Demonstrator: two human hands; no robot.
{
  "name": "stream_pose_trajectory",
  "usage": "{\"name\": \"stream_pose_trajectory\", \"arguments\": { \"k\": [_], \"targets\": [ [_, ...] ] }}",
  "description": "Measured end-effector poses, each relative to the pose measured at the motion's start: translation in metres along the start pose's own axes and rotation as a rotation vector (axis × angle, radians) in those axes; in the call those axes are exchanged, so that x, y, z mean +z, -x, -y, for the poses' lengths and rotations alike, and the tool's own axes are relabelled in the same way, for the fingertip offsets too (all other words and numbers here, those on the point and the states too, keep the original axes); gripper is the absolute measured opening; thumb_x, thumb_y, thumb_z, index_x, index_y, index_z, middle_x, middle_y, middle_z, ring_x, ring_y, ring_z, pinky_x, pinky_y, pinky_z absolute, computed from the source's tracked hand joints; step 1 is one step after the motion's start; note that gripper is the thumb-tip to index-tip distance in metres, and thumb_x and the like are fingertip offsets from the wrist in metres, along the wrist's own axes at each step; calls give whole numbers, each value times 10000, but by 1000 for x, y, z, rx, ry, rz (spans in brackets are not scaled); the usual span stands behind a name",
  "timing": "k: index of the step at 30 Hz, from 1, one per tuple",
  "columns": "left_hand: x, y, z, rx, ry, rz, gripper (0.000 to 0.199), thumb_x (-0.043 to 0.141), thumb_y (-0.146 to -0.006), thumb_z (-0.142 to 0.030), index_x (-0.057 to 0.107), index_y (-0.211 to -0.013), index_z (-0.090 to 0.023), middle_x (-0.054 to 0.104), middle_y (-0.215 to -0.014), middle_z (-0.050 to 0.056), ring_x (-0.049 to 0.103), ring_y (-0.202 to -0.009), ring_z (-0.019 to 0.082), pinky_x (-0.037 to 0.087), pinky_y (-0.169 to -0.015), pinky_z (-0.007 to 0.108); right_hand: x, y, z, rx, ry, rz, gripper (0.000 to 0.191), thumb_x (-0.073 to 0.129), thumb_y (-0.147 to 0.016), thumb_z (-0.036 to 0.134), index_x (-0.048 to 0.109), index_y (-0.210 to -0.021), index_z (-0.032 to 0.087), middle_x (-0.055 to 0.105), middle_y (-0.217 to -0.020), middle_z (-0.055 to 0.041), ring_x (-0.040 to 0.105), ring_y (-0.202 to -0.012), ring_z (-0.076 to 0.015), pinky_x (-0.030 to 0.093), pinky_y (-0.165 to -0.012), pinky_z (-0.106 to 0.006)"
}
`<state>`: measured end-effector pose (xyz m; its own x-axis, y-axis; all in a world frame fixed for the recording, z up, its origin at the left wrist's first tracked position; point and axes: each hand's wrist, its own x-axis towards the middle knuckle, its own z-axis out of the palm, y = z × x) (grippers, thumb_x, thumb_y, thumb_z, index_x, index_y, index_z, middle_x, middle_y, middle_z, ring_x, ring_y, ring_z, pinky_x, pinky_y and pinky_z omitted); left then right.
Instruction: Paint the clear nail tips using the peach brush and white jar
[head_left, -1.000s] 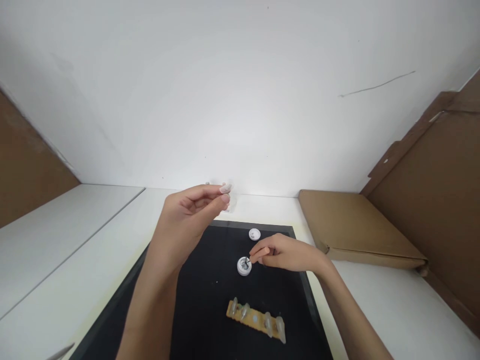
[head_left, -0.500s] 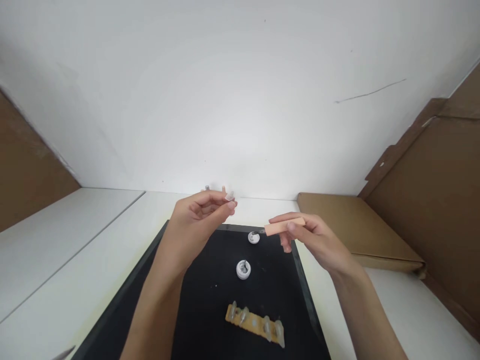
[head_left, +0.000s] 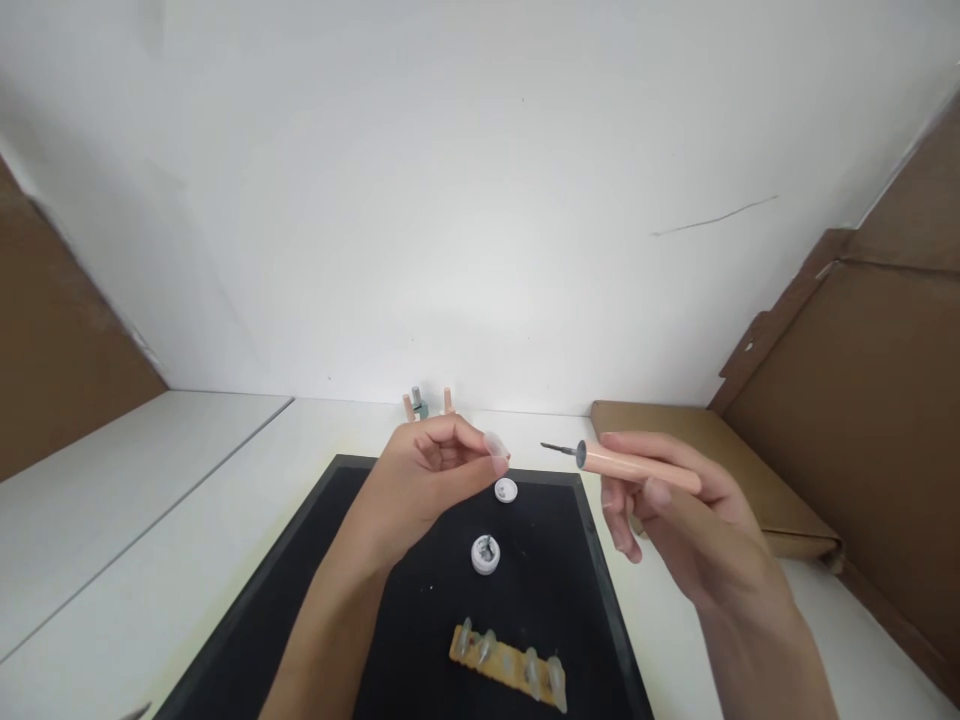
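Note:
My left hand [head_left: 431,470] pinches a translucent false nail [head_left: 495,446] between thumb and fingertips, above the far part of the black mat. To its right, my right hand [head_left: 675,510] is closed on a peach nail polish brush [head_left: 637,467], held by its cap-like handle. The brush's dark, thin tip points left toward the false nail, with a gap between them. Below the hands stands a small open white jar [head_left: 485,554] with grey material inside. Its likely white lid [head_left: 506,490] lies farther back. Nearer me, a yellow strip [head_left: 510,668] bears several translucent false nails.
The black mat [head_left: 420,640] has a raised dark rim and lies on a white table [head_left: 187,480]. Several small bottles [head_left: 418,405] stand against the white wall. A flat cardboard box [head_left: 652,420] lies at right, beside an upright cardboard panel [head_left: 862,400].
My right hand has moved right and nearer, and the brush has turned so its tip shows away from the lid. My left hand has shifted right with the false nail.

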<state>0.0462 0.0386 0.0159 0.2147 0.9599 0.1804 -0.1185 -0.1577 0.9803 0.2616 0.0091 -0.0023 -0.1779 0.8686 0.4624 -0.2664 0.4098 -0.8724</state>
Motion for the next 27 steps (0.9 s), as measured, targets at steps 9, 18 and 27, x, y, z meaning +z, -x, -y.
{"name": "stream_pose_trajectory", "arguments": {
  "k": [9,18,27],
  "targets": [
    [7,9,-4,18,36,104,116,782,-683,-118,695,-669,-194,655,-644,-28,596,-622,99,480,-584,197,9,12,5,-205,239,-48,199,598,-910,402,718,-1063,358,647,-725,-8,573,-544,-121,476,-446,-246],
    [8,9,-7,42,63,160,104,782,-686,-97,701,-677,-162,600,-669,-30,534,-604,79,441,-551,184,8,9,7,-339,433,21,205,558,-952,277,687,-1097,343,664,-700,23,542,-543,-106,446,-529,-260],
    [8,9,-8,73,83,187,115,769,-711,-77,703,-667,-160,569,-664,-41,500,-590,57,420,-539,158,10,8,12,-379,529,51,256,556,-928,167,688,-1081,325,701,-779,43,525,-557,-92,454,-576,-253]
  ]
}}
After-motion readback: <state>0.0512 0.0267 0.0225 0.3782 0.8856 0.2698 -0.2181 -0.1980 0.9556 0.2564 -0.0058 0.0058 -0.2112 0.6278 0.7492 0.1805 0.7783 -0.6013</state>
